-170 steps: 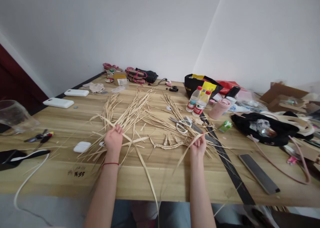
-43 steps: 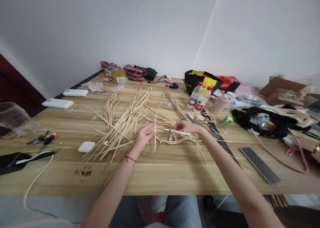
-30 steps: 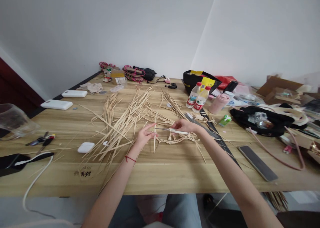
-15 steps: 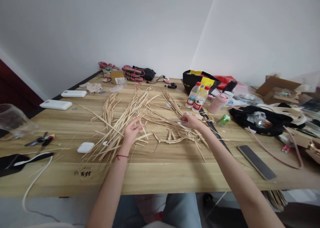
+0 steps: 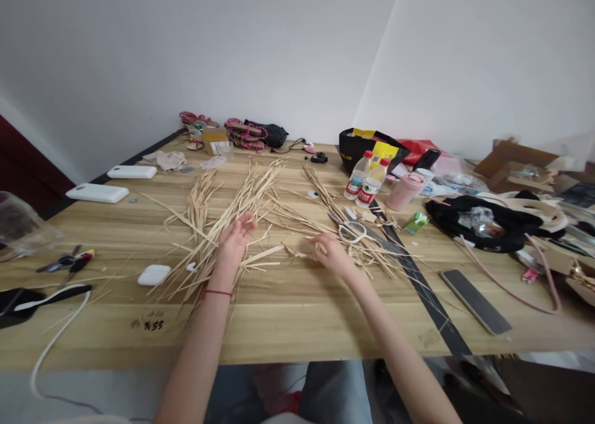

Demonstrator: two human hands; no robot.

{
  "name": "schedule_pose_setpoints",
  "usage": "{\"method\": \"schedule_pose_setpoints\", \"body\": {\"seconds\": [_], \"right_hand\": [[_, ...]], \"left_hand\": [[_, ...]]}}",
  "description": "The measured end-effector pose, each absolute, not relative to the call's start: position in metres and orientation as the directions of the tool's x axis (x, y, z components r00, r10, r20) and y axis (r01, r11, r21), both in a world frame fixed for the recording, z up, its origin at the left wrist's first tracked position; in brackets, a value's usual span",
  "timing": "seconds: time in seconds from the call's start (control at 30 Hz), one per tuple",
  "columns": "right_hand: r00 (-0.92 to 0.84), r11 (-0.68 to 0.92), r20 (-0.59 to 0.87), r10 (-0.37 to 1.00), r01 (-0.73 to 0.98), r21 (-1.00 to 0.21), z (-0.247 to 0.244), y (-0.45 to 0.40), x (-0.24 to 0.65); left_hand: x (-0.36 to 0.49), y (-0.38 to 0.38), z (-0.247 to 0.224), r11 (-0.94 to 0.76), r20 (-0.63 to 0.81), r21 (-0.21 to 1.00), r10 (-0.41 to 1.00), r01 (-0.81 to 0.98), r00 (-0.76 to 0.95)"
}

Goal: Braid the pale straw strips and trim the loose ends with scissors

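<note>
My left hand is over a loose pile of pale straw strips, its fingers loosely apart and nothing visible in them. On the right, my right hand has its fingers closed on a braided straw piece. Most of that piece is hidden behind the hand. White-handled scissors lie just beyond the right hand, on top of more straw strips. Another bundle of straw is left of the main pile.
Two water bottles, a pink cup and a black bag stand at the right. A phone lies near the front edge. At the left are a white earphone case, white power banks and keys.
My right hand has let go of the scissors and moved left and nearer to me, onto the braided piece. My left hand has shifted slightly left.
</note>
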State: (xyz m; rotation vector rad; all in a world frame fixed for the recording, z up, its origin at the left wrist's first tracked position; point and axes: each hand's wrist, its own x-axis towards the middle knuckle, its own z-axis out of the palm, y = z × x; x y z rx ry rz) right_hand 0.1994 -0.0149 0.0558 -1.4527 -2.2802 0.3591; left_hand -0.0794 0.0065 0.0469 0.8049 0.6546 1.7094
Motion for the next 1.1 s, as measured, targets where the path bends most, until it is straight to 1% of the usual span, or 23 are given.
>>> {"method": "schedule_pose_setpoints", "body": {"seconds": [0.07,0.2,0.27,0.33,0.43,0.47,0.53,0.6,0.7,0.8,0.9,1.0,1.1], "right_hand": [[-0.438,0.464,0.167,0.883,0.765,-0.446,0.049,-0.027,0.180],[-0.371,0.404,0.162,0.914,0.814,-0.418,0.040,-0.035,0.163],[-0.350,0.403,0.200,0.915,0.808,-0.431,0.042,-0.034,0.163],[-0.312,0.423,0.296,0.903,0.763,-0.488,0.049,-0.033,0.168],[-0.174,0.476,0.482,0.859,0.617,-0.626,0.071,-0.030,0.180],[-0.123,0.503,0.537,0.834,0.568,-0.651,0.081,-0.029,0.185],[0.017,0.538,0.645,0.764,0.533,-0.652,0.102,-0.028,0.195],[0.108,0.530,0.684,0.721,0.550,-0.645,0.121,-0.025,0.203],[0.103,0.488,0.617,0.780,0.516,-0.704,0.138,-0.022,0.209],[0.090,0.458,0.530,0.843,0.396,-0.796,0.143,-0.019,0.209],[0.114,0.456,0.509,0.853,0.311,-0.834,0.143,-0.019,0.209],[0.190,0.475,0.521,0.832,0.241,-0.846,0.147,-0.017,0.213],[0.333,0.500,0.491,0.805,0.065,-0.863,0.159,-0.011,0.222]], "left_hand": [[-0.070,0.003,0.046,-0.197,0.161,0.795,0.980,-0.573,-0.114],[-0.055,-0.003,0.042,-0.089,0.083,0.859,0.996,-0.504,-0.036],[-0.049,-0.004,0.040,-0.053,0.048,0.871,0.999,-0.488,-0.022],[-0.046,-0.004,0.040,-0.040,0.032,0.876,0.999,-0.481,-0.025],[-0.044,-0.004,0.039,-0.054,0.043,0.882,0.999,-0.469,-0.033],[-0.044,-0.004,0.039,-0.063,0.052,0.887,0.998,-0.457,-0.037],[-0.044,-0.003,0.038,-0.082,0.071,0.911,0.997,-0.405,-0.042],[-0.044,-0.003,0.037,-0.097,0.093,0.939,0.995,-0.330,-0.029],[-0.043,-0.003,0.035,-0.110,0.117,0.965,0.993,-0.238,0.017],[-0.042,-0.004,0.035,-0.122,0.130,0.972,0.991,-0.200,0.025],[-0.041,-0.003,0.034,-0.126,0.129,0.976,0.992,-0.179,0.007],[-0.042,-0.001,0.031,-0.128,0.128,0.978,0.992,-0.166,-0.012],[-0.043,0.001,0.028,-0.122,0.119,0.980,0.993,-0.160,-0.027]]}}
